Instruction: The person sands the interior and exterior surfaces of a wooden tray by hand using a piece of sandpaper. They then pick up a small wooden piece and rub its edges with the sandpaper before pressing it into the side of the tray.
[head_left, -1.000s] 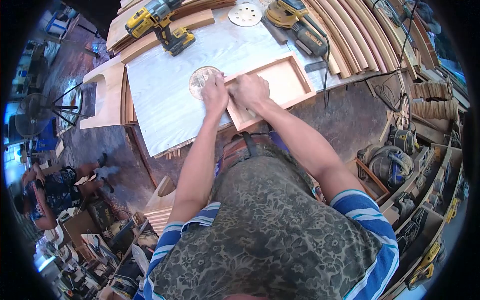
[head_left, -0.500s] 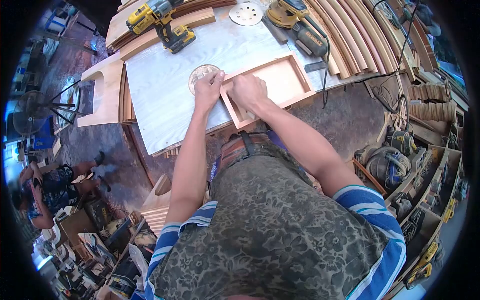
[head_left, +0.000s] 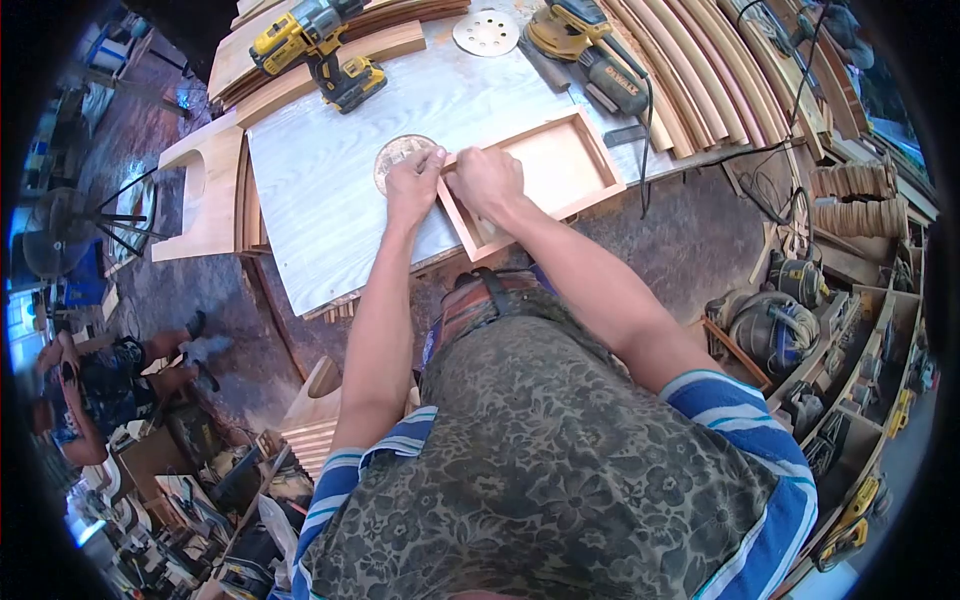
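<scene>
A shallow wooden box [head_left: 590,150] with low walls lies at a slant on the pale tabletop, near its front edge. My left hand [head_left: 412,188] is closed at the box's left corner, thumb and fingers pinching the outside of the end wall. Inside the left end of the box, my right hand [head_left: 487,180] is curled into a fist against that wall. Its fingertips are hidden, so what it holds cannot be made out. A round sanding disc [head_left: 390,157] lies flat just behind my left hand, partly covered by it.
A yellow drill [head_left: 345,82] stands at the back left. Behind the box are a corded sander [head_left: 612,80] and a white perforated disc [head_left: 486,34]. Curved wooden strips [head_left: 690,80] are stacked at the right. A person [head_left: 100,385] sits at the far left.
The view has shifted slightly. My right fist has moved a little within the left end of the box; my left hand keeps its place at the corner.
</scene>
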